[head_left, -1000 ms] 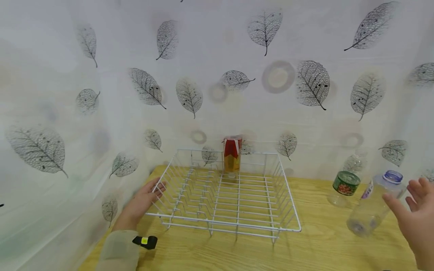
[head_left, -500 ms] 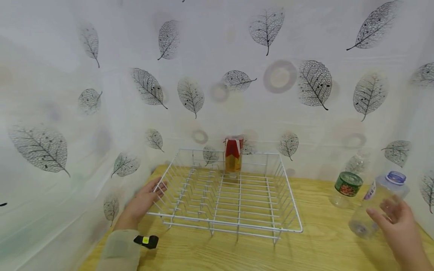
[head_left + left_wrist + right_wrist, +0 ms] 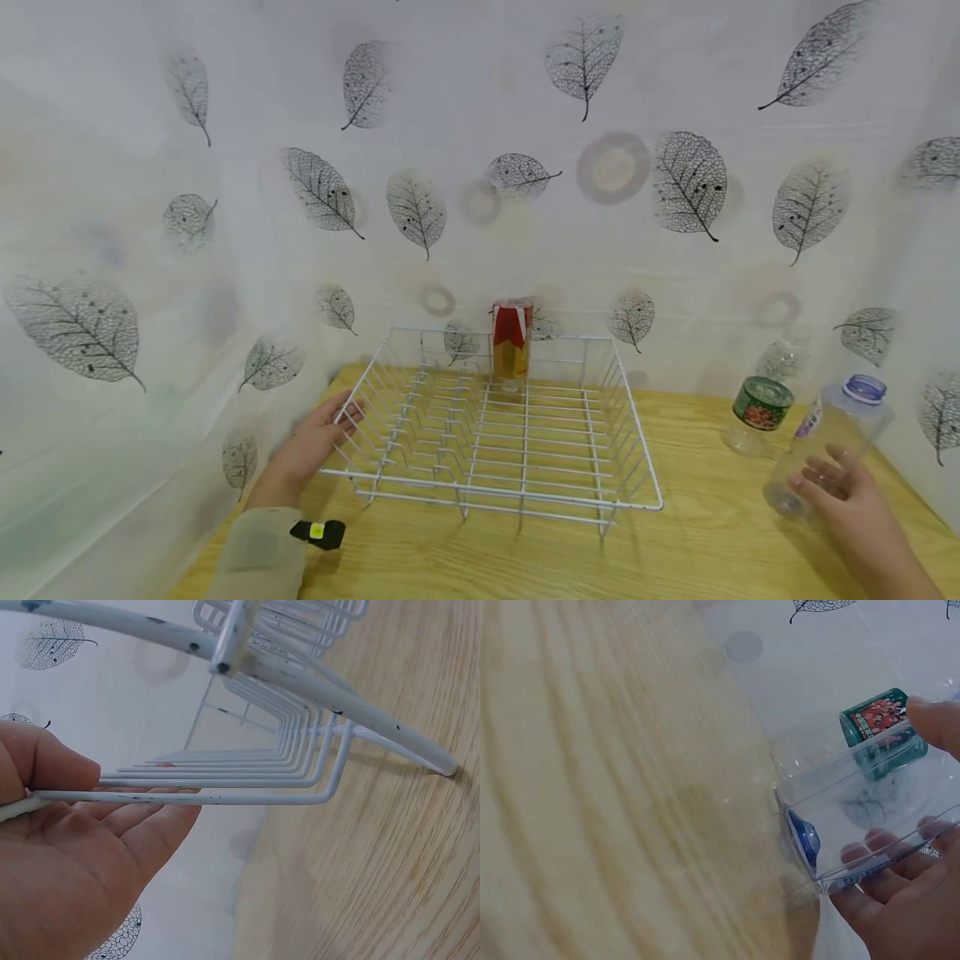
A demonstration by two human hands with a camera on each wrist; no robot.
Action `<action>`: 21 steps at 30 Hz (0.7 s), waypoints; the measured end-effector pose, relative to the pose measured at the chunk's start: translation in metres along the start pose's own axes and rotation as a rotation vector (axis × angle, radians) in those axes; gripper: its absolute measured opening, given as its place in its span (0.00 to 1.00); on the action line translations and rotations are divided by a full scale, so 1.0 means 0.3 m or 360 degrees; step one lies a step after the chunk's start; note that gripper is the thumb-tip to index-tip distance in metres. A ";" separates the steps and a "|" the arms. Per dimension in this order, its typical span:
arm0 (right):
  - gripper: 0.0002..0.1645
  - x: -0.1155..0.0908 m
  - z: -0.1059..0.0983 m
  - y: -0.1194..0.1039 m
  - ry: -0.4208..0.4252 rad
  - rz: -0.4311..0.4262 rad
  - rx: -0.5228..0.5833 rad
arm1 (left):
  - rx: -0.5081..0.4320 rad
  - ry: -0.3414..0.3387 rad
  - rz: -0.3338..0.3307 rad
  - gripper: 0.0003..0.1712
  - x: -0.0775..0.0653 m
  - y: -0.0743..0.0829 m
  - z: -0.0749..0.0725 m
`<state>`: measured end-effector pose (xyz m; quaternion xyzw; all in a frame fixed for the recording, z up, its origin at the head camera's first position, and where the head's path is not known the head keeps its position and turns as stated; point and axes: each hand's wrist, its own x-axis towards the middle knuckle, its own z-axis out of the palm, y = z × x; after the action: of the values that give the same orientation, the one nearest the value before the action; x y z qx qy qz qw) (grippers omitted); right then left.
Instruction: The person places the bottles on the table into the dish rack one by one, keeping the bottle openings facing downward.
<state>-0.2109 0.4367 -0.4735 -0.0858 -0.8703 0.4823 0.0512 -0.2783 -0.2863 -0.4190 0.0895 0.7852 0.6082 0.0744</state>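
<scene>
A white wire dish rack (image 3: pixel 525 467) stands on the table. My left hand (image 3: pixel 318 437) holds its left side; in the left wrist view, the thumb (image 3: pixel 64 761) lies over the rim wire and the fingers (image 3: pixel 161 829) stretch along the wires beneath. At the right, my right hand (image 3: pixel 851 500) is around a large clear plastic bottle (image 3: pixel 843 425) that is uncapped, with a blue-violet neck. Through its wall the fingertips (image 3: pixel 853 853) show on the far side, and the thumb (image 3: pixel 934 724) overlaps its other edge. The bottle's base is at the tabletop.
A smaller clear bottle with a green label (image 3: pixel 761 404) stands just behind and left of the large bottle. A red-and-yellow container (image 3: pixel 512 342) is at the rack's back. Leaf-printed sheeting (image 3: pixel 525 250) rises behind the table (image 3: pixel 697 533) and along its left side.
My right hand has come in from the right edge to the large bottle, its fingers now around it. The left hand and rack keep their place; the view shifts slightly.
</scene>
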 end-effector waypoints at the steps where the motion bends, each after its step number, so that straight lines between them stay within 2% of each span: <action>1: 0.60 -0.001 0.003 0.003 -0.0002 -0.0009 -0.0013 | 0.0002 0.0006 -0.0006 0.42 0.000 0.001 0.001; 10: 0.52 -0.004 0.005 0.008 0.0010 -0.0098 -0.0138 | 0.0013 0.0028 -0.0021 0.42 -0.003 0.002 0.004; 16: 0.53 -0.010 0.000 0.002 0.0040 -0.0089 -0.0127 | 0.0014 0.0024 -0.0021 0.42 -0.004 0.006 0.007; 21: 0.54 -0.020 -0.007 -0.032 0.0065 -0.0101 -0.0167 | 0.0015 0.0022 -0.0023 0.40 -0.003 0.010 0.007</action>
<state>-0.2056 0.4323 -0.4642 -0.0704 -0.8955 0.4322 0.0798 -0.2769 -0.2838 -0.4168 0.0801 0.7893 0.6044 0.0729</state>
